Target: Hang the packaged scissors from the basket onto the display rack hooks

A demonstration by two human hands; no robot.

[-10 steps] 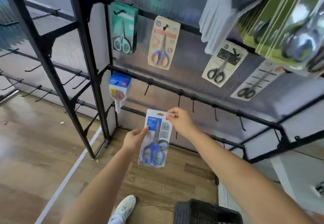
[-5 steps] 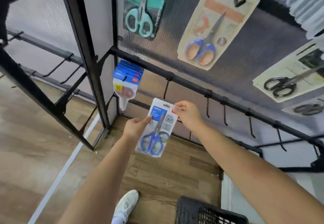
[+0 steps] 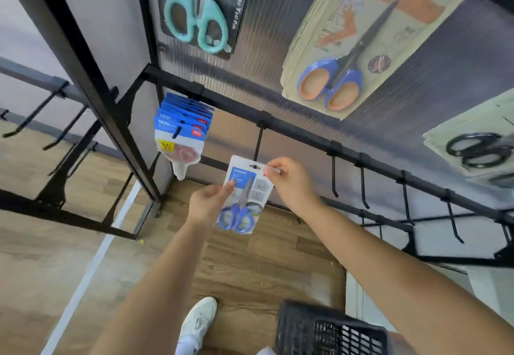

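Observation:
A packaged pair of blue-handled scissors [image 3: 243,196] on a white card with a blue label is held up in front of the rack. My left hand [image 3: 209,204] grips its left edge. My right hand [image 3: 289,182] pinches its top right corner. The card's hang slot sits right at the tip of an empty black hook [image 3: 257,146] that comes down from the horizontal black bar [image 3: 300,133]. The black basket [image 3: 331,329] stands on the floor at the bottom right; its contents are hidden.
A stack of blue-topped packages [image 3: 182,129] hangs on the hook to the left. Teal scissors [image 3: 199,7], blue-and-orange scissors [image 3: 358,46] and black scissors [image 3: 478,146] hang on the row above. Several empty hooks [image 3: 364,187] stand along the bar to the right. My white shoe [image 3: 197,324] is on the wooden floor.
I have leaned in closer to the rack. Both hands have raised the package up to the empty hook's tip.

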